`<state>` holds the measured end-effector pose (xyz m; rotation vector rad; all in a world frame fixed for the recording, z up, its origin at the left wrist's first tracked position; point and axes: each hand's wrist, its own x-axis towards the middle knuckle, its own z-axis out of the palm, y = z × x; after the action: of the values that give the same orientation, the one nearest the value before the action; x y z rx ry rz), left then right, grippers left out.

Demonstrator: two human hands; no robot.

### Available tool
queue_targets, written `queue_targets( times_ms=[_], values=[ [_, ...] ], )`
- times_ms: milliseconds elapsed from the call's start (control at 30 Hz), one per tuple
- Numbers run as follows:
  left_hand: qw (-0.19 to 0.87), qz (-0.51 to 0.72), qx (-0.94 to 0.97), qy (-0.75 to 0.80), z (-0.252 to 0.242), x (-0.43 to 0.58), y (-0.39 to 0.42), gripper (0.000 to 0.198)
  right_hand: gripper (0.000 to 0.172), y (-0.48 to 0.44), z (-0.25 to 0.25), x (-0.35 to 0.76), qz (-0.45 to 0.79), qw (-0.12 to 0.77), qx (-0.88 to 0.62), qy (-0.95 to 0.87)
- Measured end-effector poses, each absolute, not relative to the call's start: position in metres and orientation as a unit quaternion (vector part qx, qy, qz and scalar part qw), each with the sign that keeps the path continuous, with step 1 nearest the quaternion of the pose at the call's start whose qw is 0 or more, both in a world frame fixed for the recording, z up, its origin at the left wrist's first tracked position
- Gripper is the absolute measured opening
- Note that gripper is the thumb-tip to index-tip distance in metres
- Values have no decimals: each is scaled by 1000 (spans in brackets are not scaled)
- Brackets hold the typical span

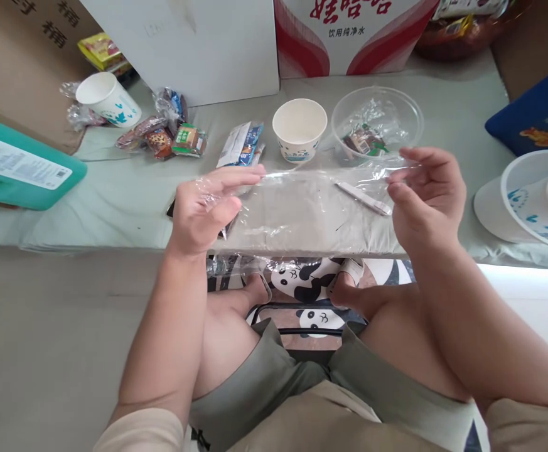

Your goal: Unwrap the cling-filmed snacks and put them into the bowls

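Observation:
A clear, thin plastic bag (pixel 285 231) is stretched between my two hands above the front of the table. My left hand (pixel 197 212) has its left end, with thumb and fingers curved around the film. On the other side my right hand (pixel 428 204) grips the upper right edge between thumb and fingers. The lower edge of the bag hangs over the table's front edge. Through the film a narrow white-wrapped strip (pixel 365 198) shows on the table. Just beyond stand a paper cup (pixel 299 132) and a clear plastic bowl (pixel 403 113) with wrapped snacks in it.
Wrapped snacks (pixel 161 138) and a second paper cup (pixel 108 100) lie at the left, near a green jug (pixel 29 160). White (pixel 208 50) and red-and-white (pixel 349 44) boxes stand behind. A clear tub (pixel 504 194) holding cups is at the right, below a blue package (pixel 537 116).

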<state>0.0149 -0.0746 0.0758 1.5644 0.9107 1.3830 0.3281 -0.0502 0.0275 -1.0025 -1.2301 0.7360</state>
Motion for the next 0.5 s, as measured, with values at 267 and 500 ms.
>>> queue_targets(
  times_ms=[267,500],
  values=[
    [569,558,471,378,90,22,-74,40,31,-47,37,335,165,699,-360,-595],
    [589,546,398,443,88,23,-64,38,43,-50,27,333,333,672,-364,-553]
  ],
)
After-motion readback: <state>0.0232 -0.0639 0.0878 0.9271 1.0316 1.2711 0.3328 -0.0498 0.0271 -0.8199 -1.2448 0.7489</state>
